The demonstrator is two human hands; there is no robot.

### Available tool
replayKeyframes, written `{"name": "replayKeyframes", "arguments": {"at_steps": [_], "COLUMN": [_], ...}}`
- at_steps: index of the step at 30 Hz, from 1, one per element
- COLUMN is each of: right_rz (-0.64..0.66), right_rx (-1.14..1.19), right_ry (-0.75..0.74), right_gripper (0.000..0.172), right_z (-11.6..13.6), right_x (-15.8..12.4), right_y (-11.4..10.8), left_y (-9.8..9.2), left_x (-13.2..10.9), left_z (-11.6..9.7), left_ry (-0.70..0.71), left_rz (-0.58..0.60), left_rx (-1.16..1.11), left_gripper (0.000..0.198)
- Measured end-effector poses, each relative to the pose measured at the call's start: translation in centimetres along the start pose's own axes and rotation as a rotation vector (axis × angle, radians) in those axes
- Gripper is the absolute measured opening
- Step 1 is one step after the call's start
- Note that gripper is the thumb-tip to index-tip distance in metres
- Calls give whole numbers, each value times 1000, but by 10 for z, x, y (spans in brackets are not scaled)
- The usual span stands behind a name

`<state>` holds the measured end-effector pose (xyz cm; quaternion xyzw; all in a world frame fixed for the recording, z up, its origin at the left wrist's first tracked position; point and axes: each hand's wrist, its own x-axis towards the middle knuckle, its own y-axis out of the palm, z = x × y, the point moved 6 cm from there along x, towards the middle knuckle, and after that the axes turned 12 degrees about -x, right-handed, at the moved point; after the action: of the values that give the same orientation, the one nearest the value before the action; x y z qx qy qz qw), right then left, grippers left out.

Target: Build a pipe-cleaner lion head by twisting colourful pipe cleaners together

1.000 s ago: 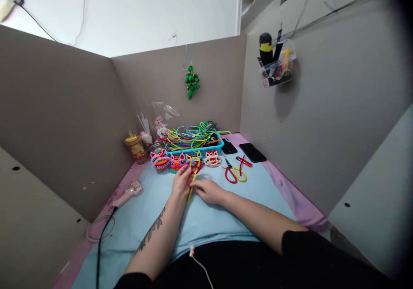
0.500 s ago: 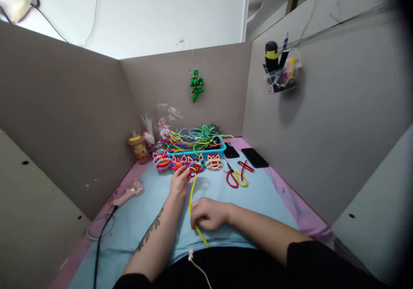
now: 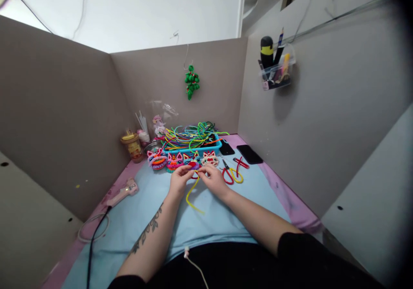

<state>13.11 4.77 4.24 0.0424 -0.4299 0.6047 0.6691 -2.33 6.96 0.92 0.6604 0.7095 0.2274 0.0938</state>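
Between my two hands is a small red and purple pipe-cleaner piece [image 3: 193,165], partly covered by fingers. My left hand [image 3: 181,179] pinches it from the left side. My right hand [image 3: 212,178] is closed at its right, fingertips on the upper end of a yellow pipe cleaner [image 3: 190,197]. The yellow length hangs down from the fingers and curves over the blue cloth, its lower end loose. Just behind the hands stand several finished pipe-cleaner animal heads, among them a cream one [image 3: 210,158] and an orange-mouthed one [image 3: 157,160].
A blue tray [image 3: 174,152] heaped with coloured pipe cleaners stands at the back. Right of the hands lie scissors [image 3: 232,172], a red tool [image 3: 241,163] and a black phone [image 3: 249,154]. At left are a pink glue gun [image 3: 124,191] with its cord and a lidded cup [image 3: 132,147].
My right hand has gone from low on the yellow pipe cleaner up to the piece beside my left hand. The yellow strand now hangs loose and curved. The view has shifted slightly.
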Motion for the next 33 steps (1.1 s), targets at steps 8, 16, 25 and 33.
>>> {"name": "replayKeyframes", "arguments": {"at_steps": [8,16,25,33], "right_rz": [28,-22,-38,-42], "right_rx": [-152,-167,-177,-120], "right_ry": [-148,-157,-144,-159], "right_gripper": [15,11,14,17], "right_z": [1,-1,0,3], "right_x": [0,1,-4,-5], "right_y": [-3,-7,-1,-3], "left_y": [5,10,9,7], "left_x": [-3,-8,-8,-7], "left_z": [3,1,5,6], "left_ry": [-55,-96,-111,-115], "left_rz": [62,93,68,25], "left_rx": [22,38,10,-17], "left_gripper": [36,37,38,42]}}
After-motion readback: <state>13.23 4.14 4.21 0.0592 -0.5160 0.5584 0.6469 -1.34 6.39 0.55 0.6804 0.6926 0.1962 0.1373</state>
